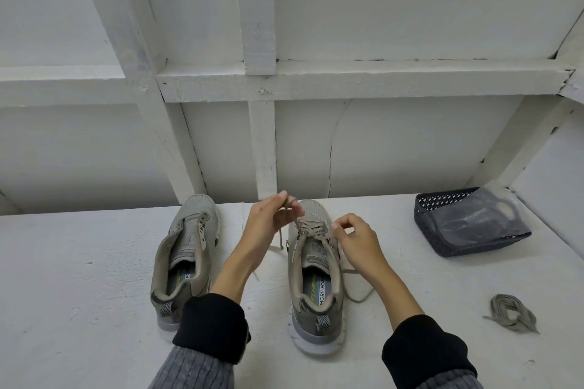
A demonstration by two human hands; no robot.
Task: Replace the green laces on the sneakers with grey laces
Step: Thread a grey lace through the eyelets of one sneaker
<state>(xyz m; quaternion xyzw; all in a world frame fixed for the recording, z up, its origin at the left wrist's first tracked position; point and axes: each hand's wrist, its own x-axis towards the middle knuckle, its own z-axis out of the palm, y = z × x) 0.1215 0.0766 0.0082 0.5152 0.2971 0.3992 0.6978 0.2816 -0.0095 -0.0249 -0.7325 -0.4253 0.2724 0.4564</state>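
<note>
Two grey-olive sneakers stand side by side on a white table, toes pointing away from me. The left sneaker (186, 256) has no lace in its eyelets. The right sneaker (316, 278) is laced only through its lower eyelets with a greyish lace (311, 226). My left hand (268, 218) pinches one end of that lace and lifts it above the toe. My right hand (355, 238) pinches the lace at the shoe's right eyelet row. A loose lace tail (358, 297) trails on the table beside the right shoe.
A bundled spare lace (512, 313) lies on the table at the right. A dark blue perforated basket (467, 224) with a clear plastic bag in it sits at the back right. A white framed wall (259, 85) stands right behind the shoes.
</note>
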